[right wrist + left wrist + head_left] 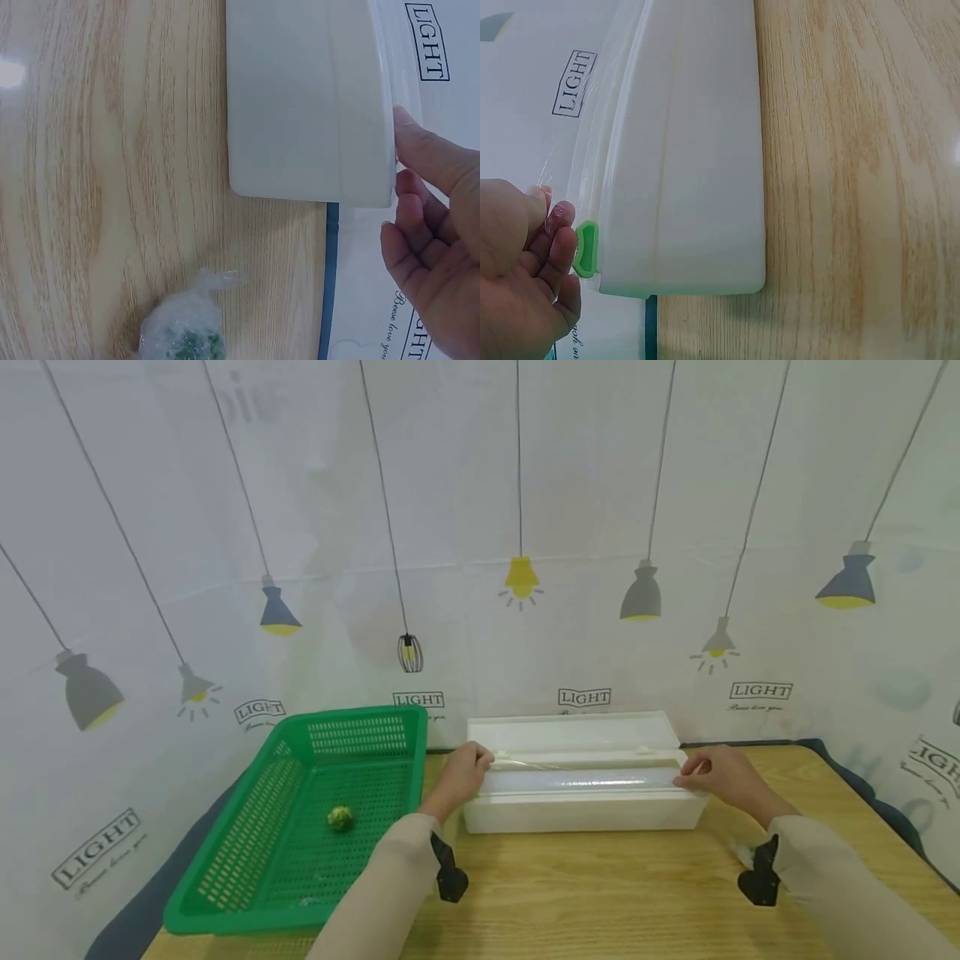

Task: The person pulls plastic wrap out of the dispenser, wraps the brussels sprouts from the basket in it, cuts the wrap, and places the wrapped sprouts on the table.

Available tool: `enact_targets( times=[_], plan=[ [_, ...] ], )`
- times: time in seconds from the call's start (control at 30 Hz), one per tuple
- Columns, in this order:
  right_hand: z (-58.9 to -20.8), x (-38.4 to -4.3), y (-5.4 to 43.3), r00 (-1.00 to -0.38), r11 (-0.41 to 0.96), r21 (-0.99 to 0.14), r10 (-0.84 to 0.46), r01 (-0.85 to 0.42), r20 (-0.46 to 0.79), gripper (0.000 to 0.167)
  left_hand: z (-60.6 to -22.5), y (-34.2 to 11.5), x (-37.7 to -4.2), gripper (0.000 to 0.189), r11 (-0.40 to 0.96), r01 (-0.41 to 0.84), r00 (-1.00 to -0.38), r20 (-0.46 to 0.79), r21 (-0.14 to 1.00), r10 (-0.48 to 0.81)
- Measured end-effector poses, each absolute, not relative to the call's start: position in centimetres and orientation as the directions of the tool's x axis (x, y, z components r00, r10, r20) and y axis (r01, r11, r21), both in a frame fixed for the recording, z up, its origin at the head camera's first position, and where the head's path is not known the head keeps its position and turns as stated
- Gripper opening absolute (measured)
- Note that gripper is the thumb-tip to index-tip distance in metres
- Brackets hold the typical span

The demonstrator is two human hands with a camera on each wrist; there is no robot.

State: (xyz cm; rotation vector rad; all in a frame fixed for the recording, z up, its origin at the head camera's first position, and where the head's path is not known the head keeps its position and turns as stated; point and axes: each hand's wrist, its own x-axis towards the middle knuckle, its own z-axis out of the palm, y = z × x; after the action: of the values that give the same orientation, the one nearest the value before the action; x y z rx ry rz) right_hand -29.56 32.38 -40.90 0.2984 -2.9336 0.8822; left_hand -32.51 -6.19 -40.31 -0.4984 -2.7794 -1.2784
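A long white cling film box (581,814) stands on the table with its lid (573,733) raised at the back. Inside lies a shiny roll of cling film (577,779). At the box's left end my left hand (463,772) pinches a corner of clear film, drawn into a thin strand; this film also shows at the fingertips in the left wrist view. A green slider (587,249) sits beside those fingers. My right hand (723,774) is at the right end, thumb and bent fingers at the roll and rim; I cannot tell whether it pinches film.
Left of the box stands a green plastic basket (300,727) with a small round green vegetable (340,817) in it. A film-wrapped green item (184,334) lies on the wooden table (600,893), near the right wrist. A printed curtain (465,485) hangs behind the table.
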Motion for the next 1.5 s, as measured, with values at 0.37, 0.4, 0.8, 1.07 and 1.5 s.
enact_targets(
  times=[0.37, 0.4, 0.8, 1.07, 1.5],
  plan=[
    [-41.6, -29.7, 32.5, -0.967, 0.792, -0.556, -0.213, -0.253, 0.136, 0.013, -40.4, -6.1, -32.6, 0.015, 0.608, 0.307, -0.948, 0.179, 0.732, 0.264],
    [-41.7, -29.8, 32.5, -0.963, 0.793, -0.547, -0.223, -0.269, 0.151, 0.012, -40.5, -6.1, -32.6, 0.015, 0.605, 0.308, -0.947, 0.177, 0.734, 0.267],
    [-41.4, -30.3, 30.6, -0.947, 0.782, -0.535, -0.262, -0.322, 0.186, 0.015, -40.5, -6.3, -32.6, 0.016, 0.572, 0.284, -0.951, 0.149, 0.769, 0.271],
    [-41.4, -30.7, 29.4, -0.945, 0.770, -0.549, -0.282, -0.326, 0.166, 0.012, -40.7, -6.2, -32.8, 0.016, 0.583, 0.280, -0.952, 0.140, 0.763, 0.273],
    [-42.1, -30.7, 28.8, -0.911, 0.738, -0.535, -0.335, -0.412, 0.239, 0.010, -40.5, -6.2, -32.7, 0.017, 0.584, 0.256, -0.959, 0.125, 0.771, 0.255]
  ],
)
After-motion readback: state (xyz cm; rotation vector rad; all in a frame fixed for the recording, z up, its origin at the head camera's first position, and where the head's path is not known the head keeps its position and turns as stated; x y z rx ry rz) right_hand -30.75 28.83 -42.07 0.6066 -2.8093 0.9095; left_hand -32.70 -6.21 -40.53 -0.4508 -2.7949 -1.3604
